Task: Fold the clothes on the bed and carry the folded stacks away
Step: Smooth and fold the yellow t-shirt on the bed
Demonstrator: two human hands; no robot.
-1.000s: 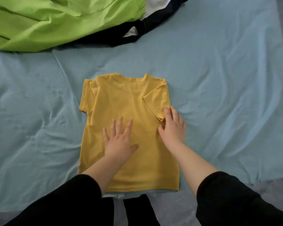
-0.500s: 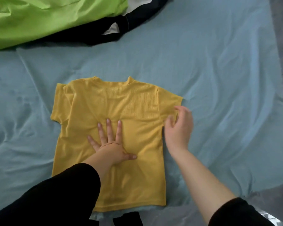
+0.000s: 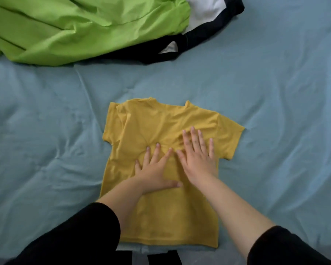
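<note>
A small yellow T-shirt [image 3: 166, 213] lies flat near the front edge of the blue bed sheet [image 3: 275, 104], neck away from me. Its left sleeve is folded in over the body; its right sleeve lies spread out to the right. My left hand [image 3: 155, 169] presses flat on the middle of the shirt with fingers spread. My right hand [image 3: 198, 155] lies flat beside it on the chest area, fingers straight. The fabric wrinkles around both hands.
A crumpled lime-green garment [image 3: 80, 25] lies at the back left of the bed. A black and white garment [image 3: 204, 27] lies partly under it at the back centre. The bed's front edge runs just below the shirt's hem.
The right sleeve, folded in a second ago, now lies spread out to the right. My right hand has moved from the sleeve's edge onto the chest, flat beside my left hand.
</note>
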